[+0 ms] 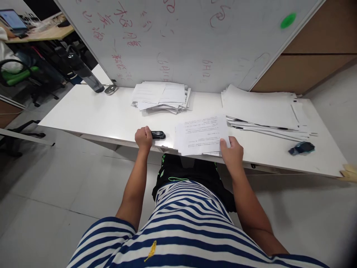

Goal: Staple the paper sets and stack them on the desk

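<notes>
My left hand (144,138) is closed around one end of a black stapler (158,135) near the front edge of the white table. The other end of the stapler points right, toward a few printed sheets of paper (201,134), with a small gap between them. My right hand (232,152) pinches those sheets at their lower right corner, thumb on top. Their near edge reaches the table's front edge.
Behind the stapler lies a stack of papers (161,97). A larger pile of sheets (259,109) is at the right, with a small dark blue object (301,148) before it. A water bottle (86,74) and a mouse (111,89) stand left. A whiteboard (189,44) rises behind.
</notes>
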The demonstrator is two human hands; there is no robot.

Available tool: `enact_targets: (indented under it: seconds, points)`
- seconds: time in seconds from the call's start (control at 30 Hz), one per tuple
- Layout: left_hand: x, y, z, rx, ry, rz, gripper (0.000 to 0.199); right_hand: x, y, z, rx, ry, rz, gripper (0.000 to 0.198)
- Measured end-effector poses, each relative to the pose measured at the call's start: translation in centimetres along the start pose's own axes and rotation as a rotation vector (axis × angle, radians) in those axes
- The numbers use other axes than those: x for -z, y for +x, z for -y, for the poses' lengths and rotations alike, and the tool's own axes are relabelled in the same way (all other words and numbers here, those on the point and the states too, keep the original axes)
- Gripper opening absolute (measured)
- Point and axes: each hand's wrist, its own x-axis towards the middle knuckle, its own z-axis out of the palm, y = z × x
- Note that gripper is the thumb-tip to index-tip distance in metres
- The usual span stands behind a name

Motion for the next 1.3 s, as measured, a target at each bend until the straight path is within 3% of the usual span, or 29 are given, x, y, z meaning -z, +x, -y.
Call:
enact_targets:
  seconds: [0.1,0.27,0.4,0.53,0.63,0.7,0.8,1.03,1.3]
  points:
    - [0.0,0.2,-0.5,0.066,0.025,-0.02,0.041,-1.1,0.1,-0.6,0.11,-0.305,-0.103,0.05]
    - [1.1,0.2,-1.3,0.123,0.007,0.063,0.039,-0.8,-0.5,-4.2,0.154,-0.312,-0.344,0.069]
    - [2.6,1.0,-2.3,0.029,0.025,0.072,0.027,0.1,0.3,-7.3,0.122,-0.279,-0.452,0.071]
    - [2.6,5.7,-5.1,-0.111,0.014,0.078,0.029,-0.1,1.0,-8.3,0.081,-0.311,-0.439,0.079]
    - [1.5,11.3,-6.8,-0.287,0.064,0.259,0.049,-0.4,1.1,-8.2,0.08,-0.33,-0.442,0.079]
    - [0.8,14.7,-7.2,-0.309,0.232,0.436,0.07,-0.6,1.0,-8.2,0.091,-0.338,-0.453,0.076]
    - [0.2,17.4,-7.0,-0.307,0.453,0.682,0.067,-0.7,1.1,-8.2,0.111,-0.358,-0.469,0.072]
    - [0.8,17.2,-6.7,-0.368,0.606,0.681,0.05,-0.8,1.2,-8.1,0.119,-0.378,-0.506,0.069]
    - [1.0,17.5,-6.5,-0.237,0.397,0.668,0.047,-0.8,1.2,-8.1,0.129,-0.364,-0.497,0.067]
